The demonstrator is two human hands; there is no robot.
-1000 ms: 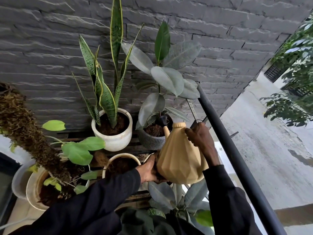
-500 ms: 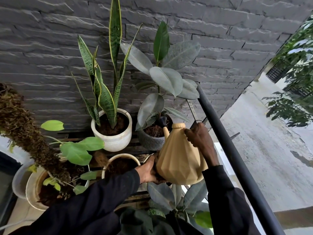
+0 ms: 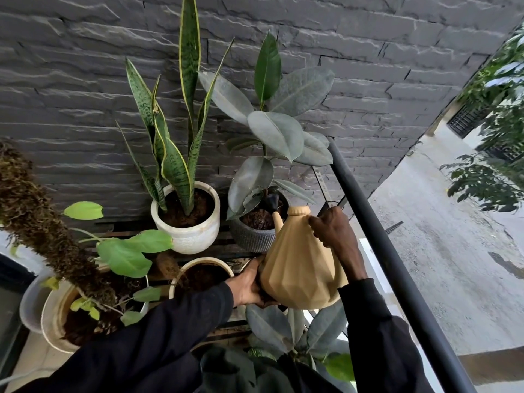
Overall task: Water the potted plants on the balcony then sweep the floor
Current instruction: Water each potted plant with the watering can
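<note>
— In the lower centre of the frame, what has been altered over the last second?

— Almost nothing. The watering can [image 3: 297,268] is kept tipped forward. Its base is cupped from the lower left by the left hand [image 3: 249,285]. Its upper right side, where the handle is judged to be, is clasped by the right hand [image 3: 330,231].

— What is meant by that for the task?

— The pour is judged to be ongoing, though no stream can be made out. The sweeping is not yet begun.

— Where is the target set against the grip?

— Just above the hands in the frame. The dark spout head [image 3: 272,200] is held over the soil of the grey ribbed pot [image 3: 252,238], beneath the rubber plant [image 3: 275,131]. The white pot [image 3: 192,236] is seen to its left.
</note>
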